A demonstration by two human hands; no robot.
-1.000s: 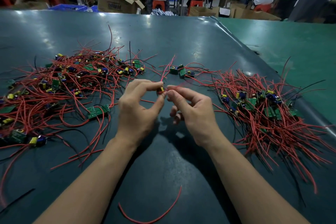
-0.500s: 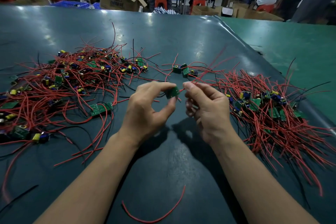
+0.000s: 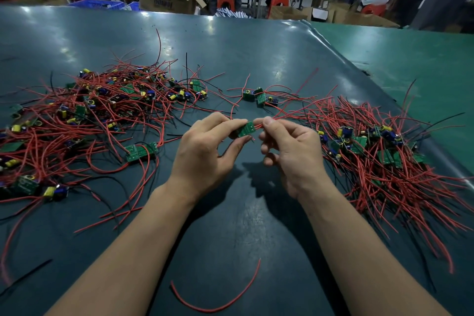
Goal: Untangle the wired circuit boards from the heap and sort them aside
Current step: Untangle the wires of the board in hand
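Between the heaps, left hand (image 3: 205,151) pinching half-hidden circuit board (image 3: 245,129), right hand (image 3: 295,149) its red wires (image 3: 279,113).

Take the circuit board (image 3: 245,129) pinched between your left hand (image 3: 205,154) and right hand (image 3: 295,151) as your landmark. The tangled heap (image 3: 89,115) lies on the table (image 3: 230,46) to its left, the sorted pile (image 3: 379,156) to its right. A small cluster of boards (image 3: 259,96) sits just behind it. A loose wire (image 3: 218,297) lies well in front, nearer you.
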